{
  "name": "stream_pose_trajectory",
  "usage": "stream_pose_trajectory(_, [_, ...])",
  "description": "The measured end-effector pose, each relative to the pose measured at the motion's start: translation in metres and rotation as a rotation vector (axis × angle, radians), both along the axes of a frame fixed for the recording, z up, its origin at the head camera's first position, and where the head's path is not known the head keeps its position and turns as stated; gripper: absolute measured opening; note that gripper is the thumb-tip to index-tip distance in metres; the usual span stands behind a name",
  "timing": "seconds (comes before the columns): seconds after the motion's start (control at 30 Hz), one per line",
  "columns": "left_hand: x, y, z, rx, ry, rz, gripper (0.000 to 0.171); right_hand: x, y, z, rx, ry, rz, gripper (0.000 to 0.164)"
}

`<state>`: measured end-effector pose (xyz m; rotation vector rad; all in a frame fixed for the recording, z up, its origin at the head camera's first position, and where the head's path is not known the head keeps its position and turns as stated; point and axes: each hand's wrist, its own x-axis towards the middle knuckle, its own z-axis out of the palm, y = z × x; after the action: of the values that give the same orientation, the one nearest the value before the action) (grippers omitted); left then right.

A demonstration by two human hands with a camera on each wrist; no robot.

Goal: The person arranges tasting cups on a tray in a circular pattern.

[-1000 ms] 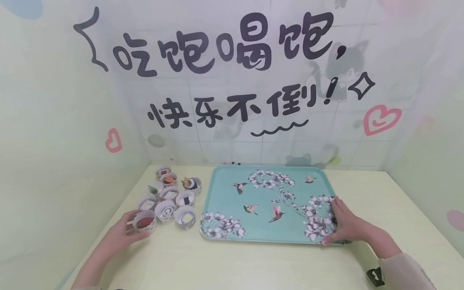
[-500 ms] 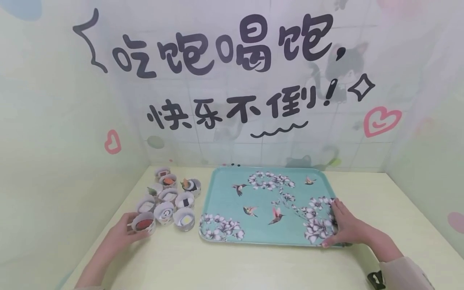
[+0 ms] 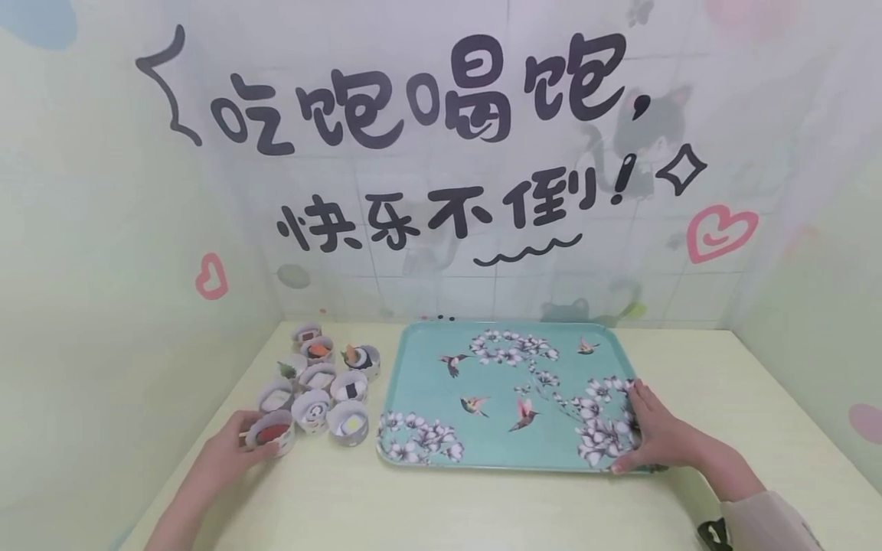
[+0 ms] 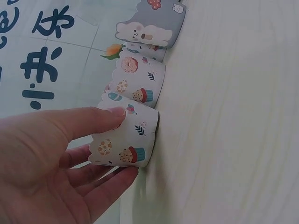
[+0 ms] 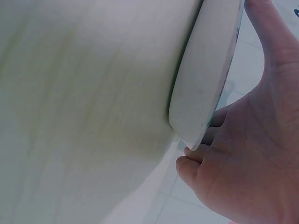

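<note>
My left hand (image 3: 227, 459) holds a small paper baking cup (image 4: 128, 135) at the near left of the group, thumb on one side and fingers round the other. Inside this cup lies a red, oval piece (image 3: 274, 433) that looks like toy sushi. Cupcake and cookie prints decorate its scalloped wall in the left wrist view. My right hand (image 3: 661, 432) rests at the near right corner of a turquoise tray (image 3: 427, 383) printed with blossoms and birds. Its fingers lie along the right rim and its thumb touches the front rim.
Several more paper cups with toy sushi cluster left of the tray, among them a cup with a yellow dot (image 3: 348, 425) and a cup with a black-banded piece (image 3: 351, 389). The pale wooden table (image 3: 413, 513) meets a printed curtain (image 3: 441, 298) behind.
The whole head view has shifted slightly downward in the frame. Both hands keep their places at the cup and the tray.
</note>
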<state>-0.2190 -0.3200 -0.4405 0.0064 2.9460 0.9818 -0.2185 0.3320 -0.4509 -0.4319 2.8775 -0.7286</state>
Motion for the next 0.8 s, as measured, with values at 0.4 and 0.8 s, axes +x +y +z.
stream_pose_trajectory(0.4, [0.000,-0.001,0.004,0.002,0.002,-0.013,0.068,0.000,-0.001,0.000,0.011,0.001,-0.014,0.135])
stream_pose_trajectory(0.8, [0.000,0.004,0.018,-0.025,0.055,-0.034,0.069,0.001,-0.001,0.002,0.011,-0.015,-0.021,0.135])
